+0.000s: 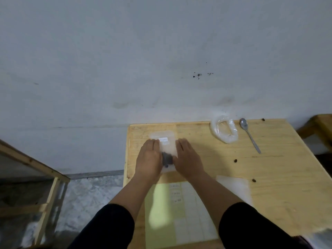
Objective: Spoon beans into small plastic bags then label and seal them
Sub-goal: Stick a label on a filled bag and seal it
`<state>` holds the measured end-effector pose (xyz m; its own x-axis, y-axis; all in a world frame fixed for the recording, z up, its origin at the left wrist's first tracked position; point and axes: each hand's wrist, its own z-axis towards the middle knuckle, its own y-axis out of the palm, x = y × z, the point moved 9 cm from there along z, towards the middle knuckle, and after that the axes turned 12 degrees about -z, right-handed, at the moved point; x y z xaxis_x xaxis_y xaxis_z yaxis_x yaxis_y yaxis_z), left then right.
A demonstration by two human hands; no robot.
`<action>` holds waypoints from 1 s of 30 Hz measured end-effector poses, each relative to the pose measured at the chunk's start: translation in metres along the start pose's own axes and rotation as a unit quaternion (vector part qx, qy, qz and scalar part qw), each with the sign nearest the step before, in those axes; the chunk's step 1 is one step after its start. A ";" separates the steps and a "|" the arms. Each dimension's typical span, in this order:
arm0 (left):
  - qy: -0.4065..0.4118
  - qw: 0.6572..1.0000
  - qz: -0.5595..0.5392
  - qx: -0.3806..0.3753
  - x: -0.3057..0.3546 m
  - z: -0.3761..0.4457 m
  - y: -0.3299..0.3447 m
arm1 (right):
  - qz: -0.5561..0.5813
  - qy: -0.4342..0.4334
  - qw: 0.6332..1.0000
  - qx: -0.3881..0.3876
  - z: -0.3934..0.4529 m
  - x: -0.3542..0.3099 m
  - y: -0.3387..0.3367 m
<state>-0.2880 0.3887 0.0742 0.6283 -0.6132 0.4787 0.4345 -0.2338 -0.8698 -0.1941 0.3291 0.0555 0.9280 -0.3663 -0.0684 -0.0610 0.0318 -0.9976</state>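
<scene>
On the pale wooden worktop (269, 186), a small clear plastic bag with a white label (166, 146) lies flat near the far left corner, with dark beans (167, 159) in its near part. The left hand (149, 160) lies flat on its left side and the right hand (186, 159) on its right side. Nearer than the bag lies a sheet of white labels on yellow-green backing (179, 212). Right of this sheet lies a stack of clear plastic bags (233, 186). At the far edge, right of the hands, lies a crumpled clear plastic bag (224, 130), and a metal spoon (249, 134) lies just right of it.
</scene>
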 end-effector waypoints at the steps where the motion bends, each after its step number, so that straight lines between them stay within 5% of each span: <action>1: 0.022 1.000 -0.002 0.001 0.007 -0.002 -0.003 | -0.009 0.004 1.000 0.005 -0.006 0.000 -0.006; 12: 0.221 0.973 0.014 -0.061 0.109 -0.054 0.046 | -0.037 0.129 0.987 0.083 -0.119 0.084 -0.053; 17: 0.164 0.973 -0.097 -0.128 0.146 -0.082 0.081 | 0.002 0.213 0.977 0.021 -0.172 0.138 -0.030; 24: 0.039 0.964 -0.111 -0.238 0.158 -0.104 0.142 | 0.069 0.265 0.960 -0.057 -0.205 0.176 0.011; 30: 0.006 0.965 -0.124 -0.230 0.160 -0.108 0.152 | 0.106 0.262 0.958 -0.048 -0.206 0.183 0.020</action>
<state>-0.1912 0.1732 0.0052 0.5329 -0.5030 0.6805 0.2365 -0.6836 -0.6905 -0.1015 0.0708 0.0215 0.5809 -0.7781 -0.2389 -0.2854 0.0802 -0.9551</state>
